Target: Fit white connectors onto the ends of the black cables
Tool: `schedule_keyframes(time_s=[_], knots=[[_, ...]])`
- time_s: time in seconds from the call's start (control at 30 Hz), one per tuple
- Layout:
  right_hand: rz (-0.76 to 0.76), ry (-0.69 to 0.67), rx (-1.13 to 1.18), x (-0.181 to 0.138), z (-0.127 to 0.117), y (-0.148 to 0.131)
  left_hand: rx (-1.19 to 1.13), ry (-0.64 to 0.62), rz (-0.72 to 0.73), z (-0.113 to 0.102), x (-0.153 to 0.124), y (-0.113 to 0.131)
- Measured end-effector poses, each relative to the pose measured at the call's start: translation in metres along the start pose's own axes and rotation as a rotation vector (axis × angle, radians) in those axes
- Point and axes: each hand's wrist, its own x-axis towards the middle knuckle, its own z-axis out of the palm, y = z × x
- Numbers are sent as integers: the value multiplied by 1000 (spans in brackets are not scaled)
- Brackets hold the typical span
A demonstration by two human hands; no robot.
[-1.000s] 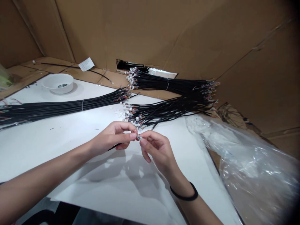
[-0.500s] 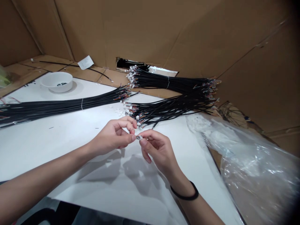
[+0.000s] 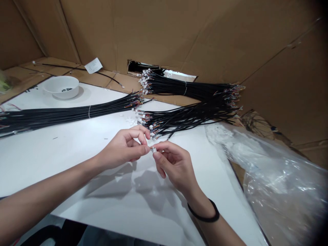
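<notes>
White connector [image 3: 153, 149] is pinched between your left hand [image 3: 123, 150] and right hand [image 3: 174, 165], just before the loose cables [image 3: 189, 118], seemingly part-fitted; beyond them, a tied bundle [image 3: 179, 89] appears finished.

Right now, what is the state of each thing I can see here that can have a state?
left hand: pinched shut beside the white connector
right hand: shut on the white connector
white connector: held in the air between both hands
long bundle: tied with a band, lying flat
far bundle: tied, lying flat
loose cables: untied, fanned out
bowl: upright, few dark bits inside
plastic bag: crumpled
</notes>
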Motion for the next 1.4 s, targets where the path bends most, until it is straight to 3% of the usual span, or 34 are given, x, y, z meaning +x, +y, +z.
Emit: schedule_keyframes(time_s=[0.27,0.53,1.07,1.4], knots=[[10,6,19,0,0,1,59,7,39,-1,-1,-2],[30,11,16,0,0,0,235,48,277,2,-2,-2],[17,19,-4,1,1,0,173,-52,244,3,-3,-6],[-37,47,-93,-2,3,-2,172,-41,164,4,-5,-8]])
